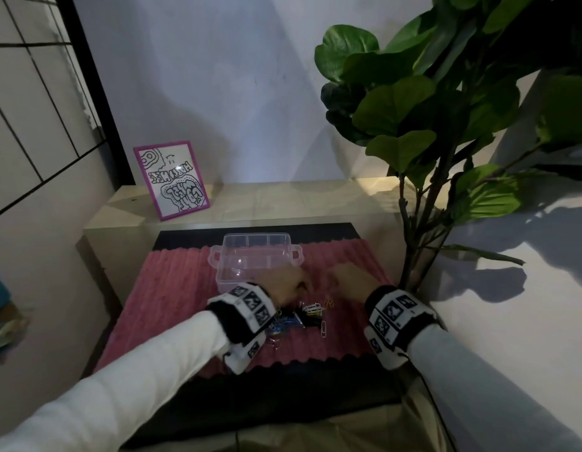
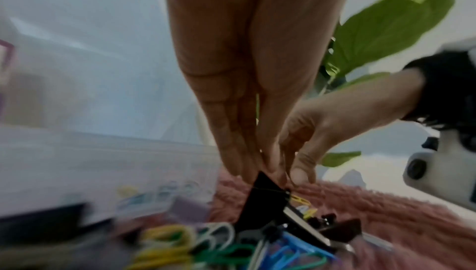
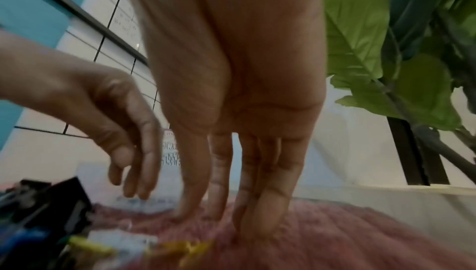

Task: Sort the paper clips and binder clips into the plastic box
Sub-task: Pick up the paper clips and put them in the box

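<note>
Barely begun, by the look of it: clear lidless plastic box apparently empty; mixed pile of coloured paper clips and black binder clips just before it, unsorted. Left hand fingertips at one black binder clip, grip uncertain. Right hand straight-fingered, holding nothing, right of box.

One clear plastic box is seen on one pink mat. In front of the box, one mixed heap of paper clips and binder clips is seen; individual counts cannot be told. Two hands are counted beside the box.
</note>
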Demonstrator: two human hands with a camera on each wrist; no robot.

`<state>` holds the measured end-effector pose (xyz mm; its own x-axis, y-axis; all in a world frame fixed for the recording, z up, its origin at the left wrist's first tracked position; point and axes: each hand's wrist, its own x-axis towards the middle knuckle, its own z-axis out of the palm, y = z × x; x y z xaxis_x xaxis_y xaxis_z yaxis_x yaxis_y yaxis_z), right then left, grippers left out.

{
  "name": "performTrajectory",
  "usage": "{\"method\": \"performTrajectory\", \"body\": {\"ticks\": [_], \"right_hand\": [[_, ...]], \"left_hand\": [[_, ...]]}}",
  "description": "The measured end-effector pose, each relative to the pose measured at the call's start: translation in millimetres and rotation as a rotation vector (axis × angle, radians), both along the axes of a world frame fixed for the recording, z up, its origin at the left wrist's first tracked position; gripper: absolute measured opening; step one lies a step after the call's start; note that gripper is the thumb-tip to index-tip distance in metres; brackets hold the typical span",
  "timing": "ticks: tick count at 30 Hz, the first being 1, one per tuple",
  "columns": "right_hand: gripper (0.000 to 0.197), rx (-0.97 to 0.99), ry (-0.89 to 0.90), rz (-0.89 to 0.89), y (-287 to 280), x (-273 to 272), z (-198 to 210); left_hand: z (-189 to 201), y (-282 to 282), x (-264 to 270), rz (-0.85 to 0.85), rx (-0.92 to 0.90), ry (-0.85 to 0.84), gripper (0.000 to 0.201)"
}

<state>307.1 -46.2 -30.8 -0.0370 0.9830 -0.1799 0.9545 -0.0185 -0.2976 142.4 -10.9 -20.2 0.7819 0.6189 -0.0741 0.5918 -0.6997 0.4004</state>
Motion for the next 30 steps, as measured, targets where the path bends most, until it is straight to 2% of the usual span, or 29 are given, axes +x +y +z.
{"method": "performTrajectory", "body": {"ticks": [2,4,6,8,10,13,17,19,22,24,27,30], "right_hand": [[0.029,-0.091,0.049,0.035,-6,1,-6],[0.039,-0.069,0.063,0.054,-9,0,-10],[0.036,-0.048,0.084,0.049,-12,0,-16],[0.016,-0.048,0.133,0.040,-13,3,-20],[0.028,-0.040,0.175,0.026,-14,6,-22],[0.040,-0.024,0.230,-0.009,-17,9,-17],[0.028,-0.001,0.369,-0.044,-20,11,-15],[0.028,0.000,0.422,-0.070,-19,9,-16],[0.024,-0.073,0.399,-0.070,-13,0,-18],[0.020,-0.133,0.310,-0.045,-7,-7,-20],[0.032,-0.149,0.216,-0.041,0,-14,-21],[0.034,-0.154,0.217,-0.057,4,-17,-20]], "left_hand": [[-5,-2,24,-0.023,0.026,0.181,0.022],[-12,-5,40,0.011,0.062,0.291,0.026],[-18,-6,48,0.062,0.075,0.316,0.027],[-19,-2,51,0.073,0.071,0.351,0.026],[-17,3,49,0.064,0.050,0.358,0.024],[-11,8,40,0.010,-0.039,0.219,0.020],[3,20,17,0.038,-0.278,-0.118,0.017],[11,28,4,0.080,-0.391,-0.246,0.017],[18,39,-16,0.125,-0.519,-0.399,0.019],[23,45,-27,0.155,-0.520,-0.467,0.024],[26,56,-40,0.231,-0.469,-0.508,0.028],[24,69,-44,0.308,-0.339,-0.444,0.023]]}}
